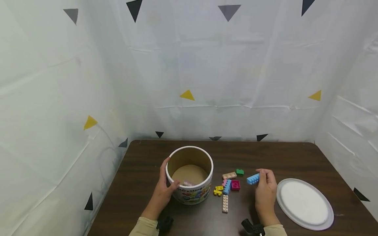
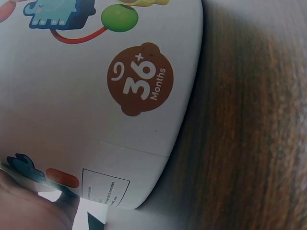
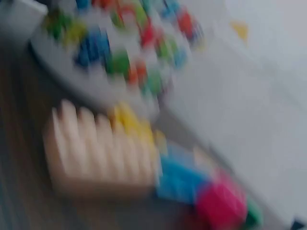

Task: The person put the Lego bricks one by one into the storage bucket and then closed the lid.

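My left hand (image 1: 162, 192) grips the near left side of a round white bucket (image 1: 193, 195), thumb over the rim. Printed toys and "36+ Months" show on the bucket's wall (image 2: 62, 96) in the left wrist view. A pale pink brick (image 1: 188, 184) lies inside on the bottom, partly hidden by the rim. Over the table to the right, my right hand (image 1: 265, 193) pinches a light blue toy brick (image 1: 252, 179) between thumb and fingers. Neither that hand nor its brick shows in the blurred right wrist view, where a beige brick (image 3: 103, 158) is nearest.
Between bucket and right hand lie a magenta brick (image 1: 235, 185), a blue brick (image 1: 227, 187), a green brick (image 1: 240, 171), yellow bricks (image 1: 218, 192) and beige bricks (image 1: 225, 204). A round white lid (image 1: 305, 203) rests on the brown table (image 1: 141, 170) at right. White sheets (image 1: 206, 65) hang around.
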A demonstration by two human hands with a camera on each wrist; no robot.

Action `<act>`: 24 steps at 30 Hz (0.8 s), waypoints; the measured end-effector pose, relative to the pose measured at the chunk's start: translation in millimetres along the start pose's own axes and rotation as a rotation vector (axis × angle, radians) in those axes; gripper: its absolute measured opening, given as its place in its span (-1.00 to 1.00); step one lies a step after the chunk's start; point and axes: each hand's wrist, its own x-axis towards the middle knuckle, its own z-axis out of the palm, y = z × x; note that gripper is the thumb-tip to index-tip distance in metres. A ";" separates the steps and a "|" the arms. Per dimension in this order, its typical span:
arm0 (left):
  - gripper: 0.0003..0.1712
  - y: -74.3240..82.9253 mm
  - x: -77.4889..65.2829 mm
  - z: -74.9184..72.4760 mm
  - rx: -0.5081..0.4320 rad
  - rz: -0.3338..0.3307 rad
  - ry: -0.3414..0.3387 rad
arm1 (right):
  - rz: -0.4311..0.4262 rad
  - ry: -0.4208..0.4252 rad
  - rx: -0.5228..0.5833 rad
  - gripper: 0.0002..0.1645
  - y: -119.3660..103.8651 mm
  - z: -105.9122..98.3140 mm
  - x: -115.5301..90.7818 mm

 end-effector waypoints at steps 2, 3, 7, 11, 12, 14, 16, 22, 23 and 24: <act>0.13 -0.5 -0.1 -1.5 -0.001 0.000 0.002 | -0.022 -0.024 0.046 -0.53 -14.9 19.7 -8.8; 0.13 -0.3 -0.1 -2.4 -0.003 -0.001 0.004 | -0.033 -0.037 0.063 -0.53 -23.7 30.4 -12.9; 0.13 0.5 2.6 -4.5 -0.004 0.011 -0.001 | -0.052 -0.118 0.158 -0.52 -58.7 72.8 -22.0; 0.12 1.8 6.0 -2.6 0.009 0.017 -0.009 | -0.059 -0.219 0.262 -0.54 -95.7 112.4 -18.8; 0.12 2.3 6.4 -2.2 0.011 0.015 -0.009 | -0.052 -0.253 0.290 -0.55 -103.8 122.2 -16.6; 0.12 3.1 7.3 -1.0 0.003 0.016 -0.010 | -0.027 -0.326 0.351 -0.60 -116.0 141.2 -10.4; 0.12 3.7 7.6 -0.2 0.005 0.018 -0.007 | 0.012 -0.411 0.400 -0.64 -122.0 158.5 -4.3; 0.10 4.1 8.2 -0.3 0.031 0.001 -0.002 | 0.066 -0.648 0.174 -0.62 -107.1 189.6 -1.2; 0.10 4.0 8.3 -0.6 0.030 -0.003 -0.003 | 0.063 -0.671 0.127 -0.59 -104.4 191.7 -2.3; 0.10 4.0 8.2 -1.0 0.033 -0.006 0.000 | 0.053 -0.686 0.089 -0.57 -102.7 193.1 -3.5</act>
